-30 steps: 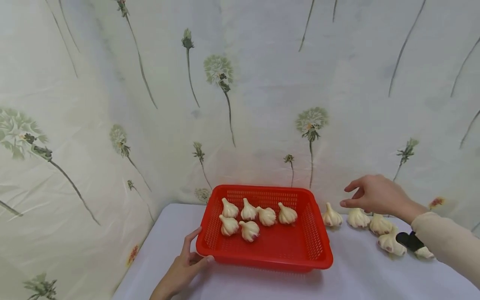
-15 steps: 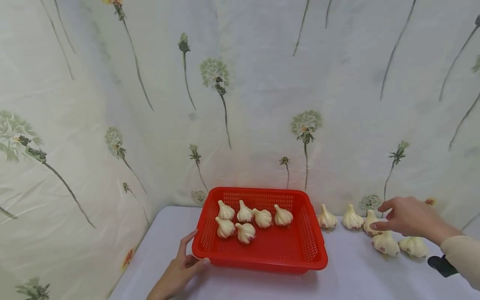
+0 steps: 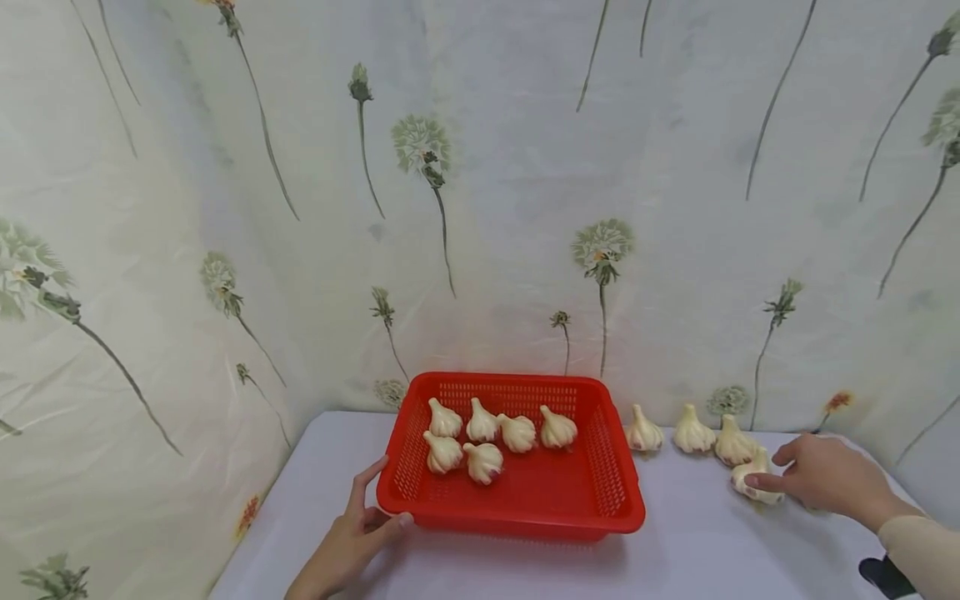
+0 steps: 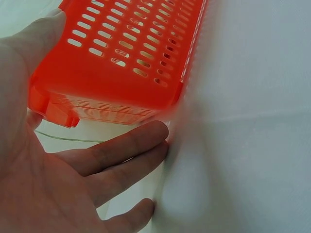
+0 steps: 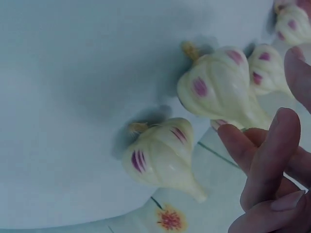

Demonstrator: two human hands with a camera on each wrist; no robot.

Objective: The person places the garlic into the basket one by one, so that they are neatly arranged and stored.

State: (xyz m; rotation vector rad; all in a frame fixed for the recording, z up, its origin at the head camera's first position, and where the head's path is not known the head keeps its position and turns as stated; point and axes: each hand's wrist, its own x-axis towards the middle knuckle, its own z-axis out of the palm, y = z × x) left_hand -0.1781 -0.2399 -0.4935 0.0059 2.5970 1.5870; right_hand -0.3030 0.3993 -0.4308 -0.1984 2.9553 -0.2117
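Note:
A red slotted plastic basket (image 3: 525, 527) stands on the table with several garlic bulbs (image 3: 484, 463) in its left and back part. At its front left corner is my left hand (image 3: 341, 542), thumb and index finger resting against the rim. The left wrist view shows the other fingers (image 4: 121, 148) stretched out below the basket wall. My right hand (image 3: 832, 479) hovers at the garlic bulb (image 3: 756, 482) nearest it on the right, fingers loosely bent. Nothing sits between those fingers in the right wrist view, where two bulbs (image 5: 163, 153) lie close by. Another bulb is mostly hidden beneath the hand.
More garlic bulbs (image 3: 692, 430) lie in a row right of the basket, along the back of the white-covered table (image 3: 697, 542). A curtain with dandelion prints (image 3: 510, 192) hangs right behind and to the left. A dark band (image 3: 885, 577) is on my right wrist.
My right hand has moved right and down, past the row of bulbs to its far end. The left hand stays at the basket corner. The head view has shifted slightly.

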